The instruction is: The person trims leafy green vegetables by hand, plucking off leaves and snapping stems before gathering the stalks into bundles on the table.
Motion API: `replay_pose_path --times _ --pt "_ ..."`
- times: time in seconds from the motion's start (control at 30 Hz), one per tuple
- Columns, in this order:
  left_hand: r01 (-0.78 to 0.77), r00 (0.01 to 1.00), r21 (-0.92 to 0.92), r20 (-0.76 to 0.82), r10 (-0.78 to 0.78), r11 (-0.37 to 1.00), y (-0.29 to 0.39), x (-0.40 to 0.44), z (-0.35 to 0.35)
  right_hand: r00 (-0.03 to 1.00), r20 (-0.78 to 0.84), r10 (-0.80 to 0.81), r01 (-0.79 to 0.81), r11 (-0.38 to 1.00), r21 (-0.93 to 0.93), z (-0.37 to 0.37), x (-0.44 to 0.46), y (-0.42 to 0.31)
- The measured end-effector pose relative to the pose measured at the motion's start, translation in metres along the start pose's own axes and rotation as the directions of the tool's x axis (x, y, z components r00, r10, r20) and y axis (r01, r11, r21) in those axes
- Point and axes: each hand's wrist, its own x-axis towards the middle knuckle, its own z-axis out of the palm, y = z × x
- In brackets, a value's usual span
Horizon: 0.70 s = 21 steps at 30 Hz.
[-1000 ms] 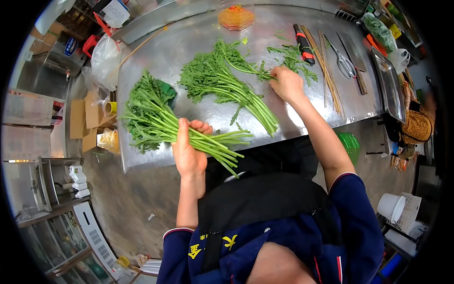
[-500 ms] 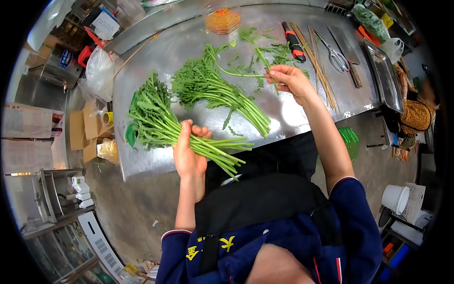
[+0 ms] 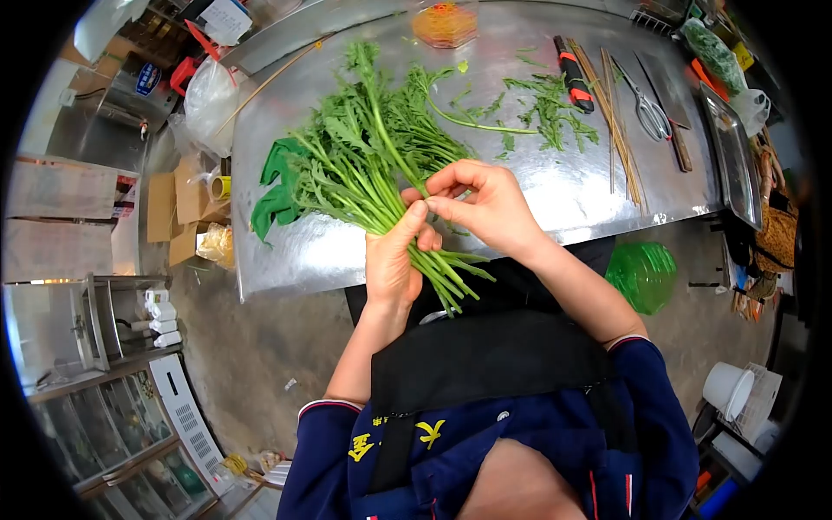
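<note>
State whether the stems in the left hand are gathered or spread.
Gathered where held: the left hand wraps around the stems; ends splay beyond it.

Leafy green bunch [image 3: 347, 186], slanted, stems [image 3: 452, 276] toward lower right; single sprig [image 3: 380, 124] alongside.

Green stems [image 3: 360, 178], silver-grey table [image 3: 299, 260], black-and-red tool [image 3: 573, 74], navy sleeve [image 3: 657, 386]

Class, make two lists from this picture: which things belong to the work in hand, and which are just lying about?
In the work:
left hand, gripping a bunch of greens
right hand, pinching a single stem
pile of greens on the steel table, probably

Lying about, it seems:
scissors
knife
thin sticks
black-and-red tool
metal tray
</note>
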Motion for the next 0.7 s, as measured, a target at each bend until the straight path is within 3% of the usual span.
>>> replay_pose_path --times 0.17,0.27,0.37,0.7 --pt "-0.024 1.000 0.103 0.000 0.025 0.994 -0.001 0.001 -0.003 0.990 -0.019 -0.137 0.129 0.961 -0.243 0.008 -0.012 -0.010" --pt "-0.075 0.997 0.157 -0.012 0.078 0.985 -0.003 0.004 -0.009 0.973 -0.009 -0.230 0.219 0.936 -0.277 0.008 -0.013 -0.002" --pt "-0.111 0.994 0.180 -0.002 0.113 0.977 -0.005 0.004 -0.010 0.998 -0.017 -0.060 0.059 0.994 -0.095 0.002 -0.007 0.002" --pt "-0.110 0.992 0.163 0.074 0.099 0.980 -0.008 0.000 -0.009 0.999 0.009 -0.048 0.049 0.994 -0.095 -0.001 0.006 0.010"
